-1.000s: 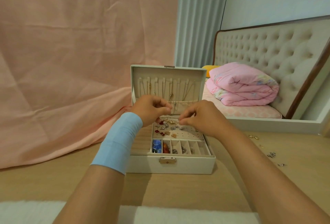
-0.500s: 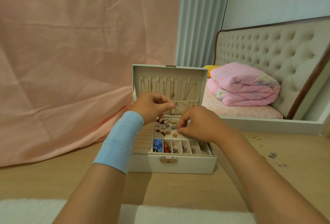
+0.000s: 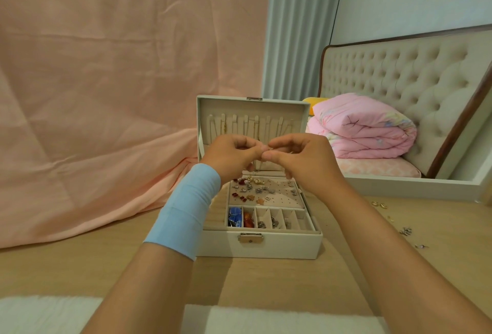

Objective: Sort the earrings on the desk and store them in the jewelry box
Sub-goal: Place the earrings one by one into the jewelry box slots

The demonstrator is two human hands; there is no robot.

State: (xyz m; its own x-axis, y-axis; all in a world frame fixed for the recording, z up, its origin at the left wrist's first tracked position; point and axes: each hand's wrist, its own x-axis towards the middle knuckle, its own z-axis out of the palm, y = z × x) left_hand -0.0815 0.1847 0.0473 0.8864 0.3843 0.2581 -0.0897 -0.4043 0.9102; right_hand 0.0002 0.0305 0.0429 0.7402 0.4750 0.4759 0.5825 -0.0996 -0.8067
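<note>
The left hand (image 3: 231, 158) and the right hand (image 3: 300, 162) met fingertip to fingertip in the air. Each had its thumb and forefinger closed tight and its other fingers curled in. The shared grip held a tiny earring (image 3: 269, 149), which showed as little more than a pale glint between the tips. Its form was too small to tell. A blue band (image 3: 186, 208) wrapped the left wrist.

Straight below the grip the jewelry box (image 3: 261, 247) stood open on the worktop (image 3: 266, 285), its lid (image 3: 253, 110) upright just behind the grip. Under the grip lay the box's perforated stud panel (image 3: 282, 200), which bore red, pearl, silver and amber earrings, mostly on its left and middle parts. Nearer the person than the grip ran a row of narrow compartments (image 3: 292, 219). The leftmost held a blue piece (image 3: 235, 216), the next an orange-red piece (image 3: 249, 221), and the following ones held small silver pieces.

Well to the right of the grip and lower, two gold hoops (image 3: 379, 204) and a silver cluster (image 3: 406, 231) lay loose on the worktop. Behind the grip to the right, a folded pink quilt (image 3: 364, 126) rested on a bed (image 3: 372, 170). Behind and to the left of the grip hung a pink cloth (image 3: 106, 80).
</note>
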